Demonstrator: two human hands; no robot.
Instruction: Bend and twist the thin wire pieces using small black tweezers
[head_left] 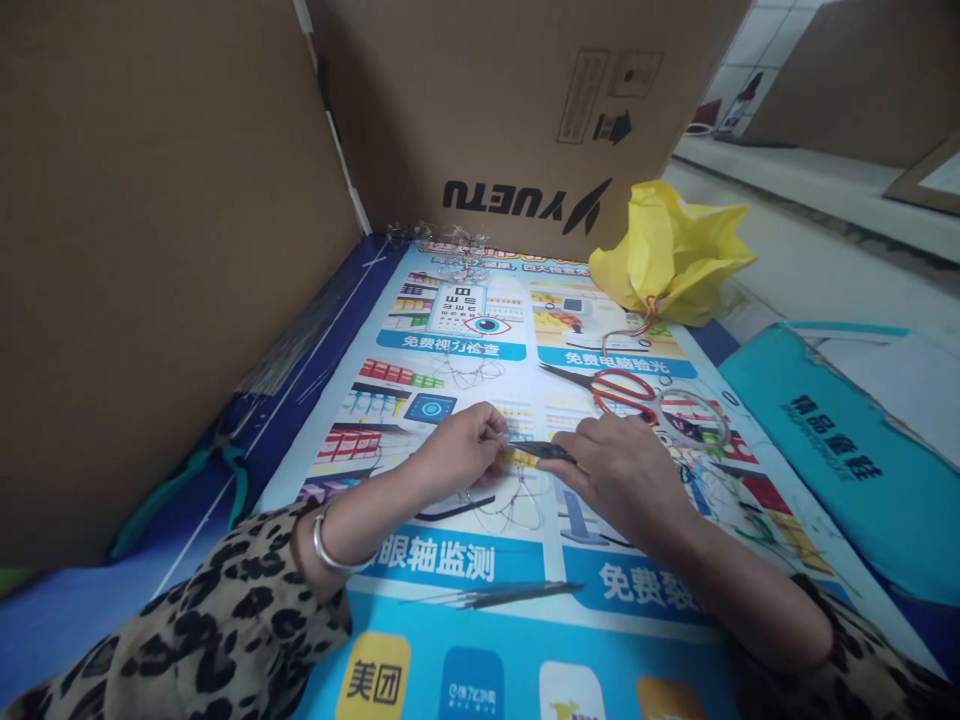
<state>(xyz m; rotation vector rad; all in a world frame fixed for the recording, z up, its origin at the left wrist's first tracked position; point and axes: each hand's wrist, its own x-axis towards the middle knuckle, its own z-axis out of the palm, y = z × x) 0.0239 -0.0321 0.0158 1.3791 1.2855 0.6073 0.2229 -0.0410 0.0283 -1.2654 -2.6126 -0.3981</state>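
My right hand [626, 475] is wrapped round a pair of needle-nose pliers [541, 450], whose dark jaws point left; its handles are mostly covered by my palm. The jaw tips meet the pinched fingertips of my left hand [471, 447], which hold a thin wire piece [517, 505]. Fine loops of that wire hang below the fingers over the printed poster. Where exactly the jaws sit on the wire is too small to tell. In front of my wrists lies a bundle of straight dark wires [517, 594].
Beyond my right hand lie red-handled scissors [622, 392] and a clear tape roll [724, 432]. A yellow bag [675, 255] and a teal shoebox lid [832, 460] are on the right. Teal-handled pliers [238, 475] lie left, beside tall cardboard [480, 110]. Bent wire shapes [469, 370] lie ahead.
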